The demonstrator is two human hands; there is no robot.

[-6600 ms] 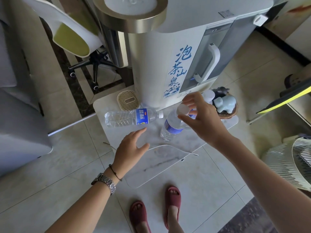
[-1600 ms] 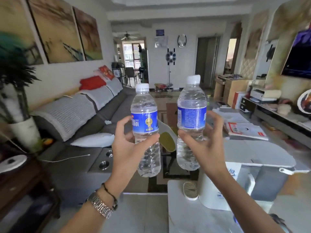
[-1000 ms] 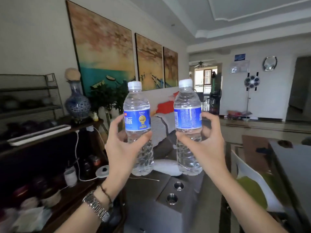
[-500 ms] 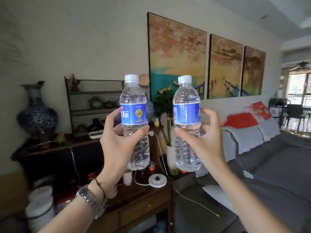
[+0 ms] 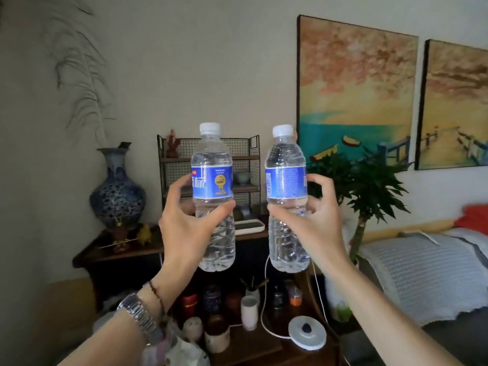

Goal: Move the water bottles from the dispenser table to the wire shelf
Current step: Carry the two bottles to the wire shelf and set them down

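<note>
I hold two clear water bottles with blue labels and white caps upright at chest height. My left hand [image 5: 188, 228] grips the left bottle [image 5: 213, 180] around its middle. My right hand [image 5: 310, 225] grips the right bottle [image 5: 286, 178] the same way. Straight behind them stands the black wire shelf [image 5: 245, 157] on a dark wooden cabinet [image 5: 124, 249] against the wall. Small pots sit on its tiers, and both bottles partly hide it. The dispenser table is out of view.
A tall blue-and-white vase [image 5: 117, 191] stands left of the shelf, a leafy plant [image 5: 369, 186] right of it. A white tray [image 5: 249, 225] lies at the shelf's foot. Cups, jars and a round white base [image 5: 307, 331] with a cord crowd the lower table. A sofa [image 5: 422, 262] is at right.
My view has swung left and come closer, so the wire shelf now sits directly behind the bottles. Both hands keep the same grip and height.
</note>
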